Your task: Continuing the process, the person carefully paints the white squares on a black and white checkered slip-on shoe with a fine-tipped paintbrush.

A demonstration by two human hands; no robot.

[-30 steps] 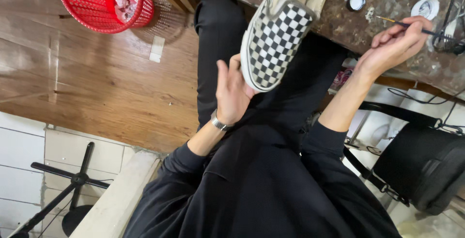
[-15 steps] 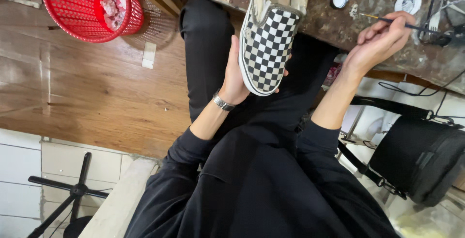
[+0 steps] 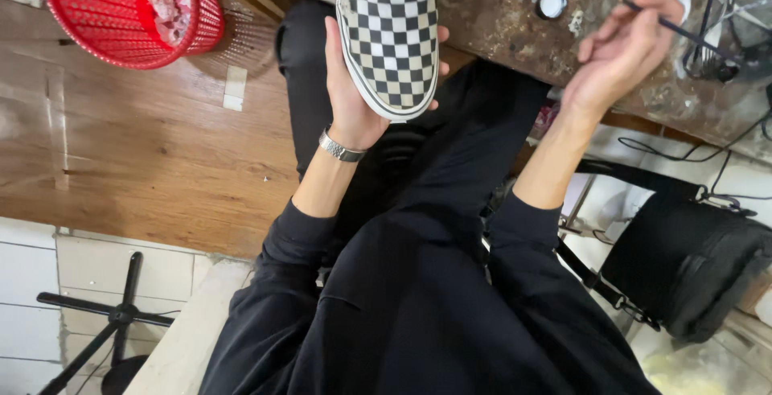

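My left hand [image 3: 350, 93] holds a black-and-white checkered slip-on shoe [image 3: 392, 33] from underneath, toe pointing toward me, over my lap at the workbench edge. A metal watch sits on that wrist. My right hand [image 3: 623, 49] is raised over the stained workbench [image 3: 498, 37] and pinches a thin dark brush [image 3: 671, 25], its tip pointing toward the far right. A small round tin [image 3: 552, 2] lies on the bench just left of that hand.
A red mesh basket [image 3: 121, 9] with scraps stands on the wooden floor at upper left. A black bag [image 3: 691, 262] hangs at right with cables above it. A black stand base [image 3: 112, 314] sits on the tiles at lower left.
The left hand has lifted the shoe higher and turned it more upright against the bench edge. The right hand with the brush stays over the bench, shifted slightly.
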